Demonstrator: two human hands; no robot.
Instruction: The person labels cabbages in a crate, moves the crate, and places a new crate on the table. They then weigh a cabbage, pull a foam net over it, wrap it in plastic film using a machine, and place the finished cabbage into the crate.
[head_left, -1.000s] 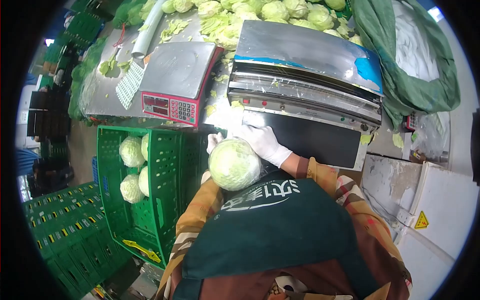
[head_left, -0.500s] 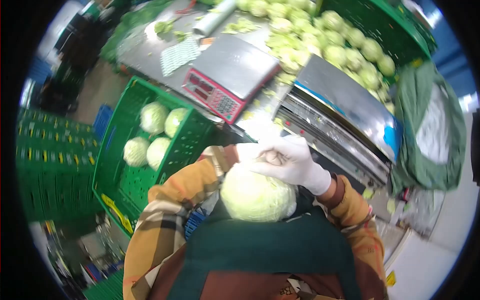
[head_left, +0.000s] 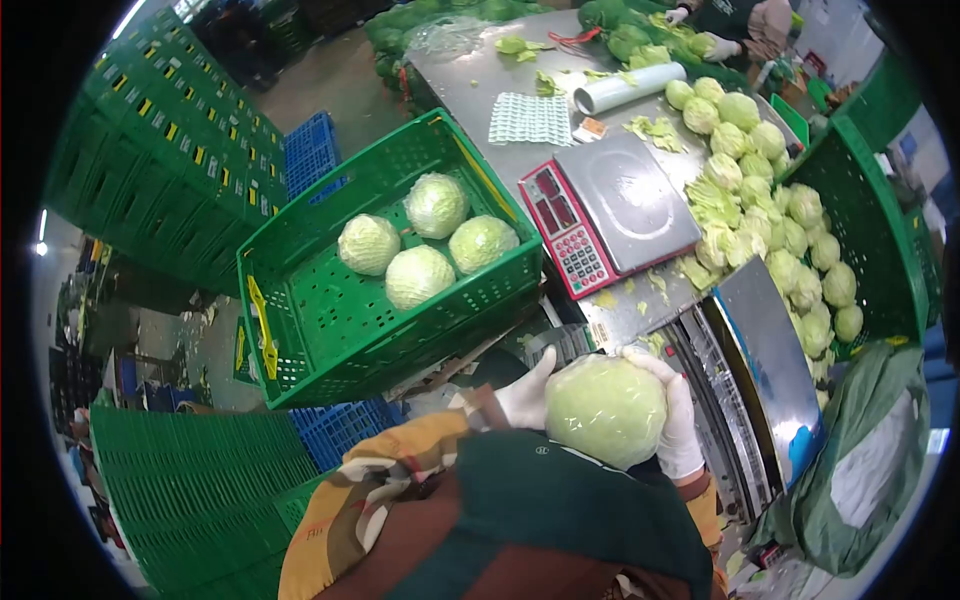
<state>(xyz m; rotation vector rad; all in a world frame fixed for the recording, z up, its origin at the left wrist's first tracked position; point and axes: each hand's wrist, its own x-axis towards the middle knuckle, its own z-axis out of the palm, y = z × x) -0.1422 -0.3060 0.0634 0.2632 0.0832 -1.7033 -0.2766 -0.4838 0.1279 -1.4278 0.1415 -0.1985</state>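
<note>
A pale green cabbage [head_left: 607, 412], shiny with clear film, is held close against my apron. My left hand [head_left: 527, 394], in a white glove, supports its left side with the thumb pointing up. Around the right side curls my right hand [head_left: 678, 420], also gloved in white, its fingers over the far edge. The undersides of both hands are hidden. Left of me, a green crate [head_left: 325, 345] contains several wrapped cabbages [head_left: 419, 278]. Just to the right of my right hand is a metal wrapping machine [head_left: 765, 350].
A red-framed digital scale [head_left: 630, 200] rests on the metal table [head_left: 450, 75]. Behind it lie a film roll [head_left: 630, 88] and a textured sheet [head_left: 530, 119]. Loose cabbages [head_left: 738, 140] crowd the right side. Stacked green crates [head_left: 170, 140] stand left. Another person's gloved hand [head_left: 720, 46] shows at the back.
My view has swung left toward the crate. My right hand has gone from a pinch above the cabbage to its right side, and my left hand now shows at the left side.
</note>
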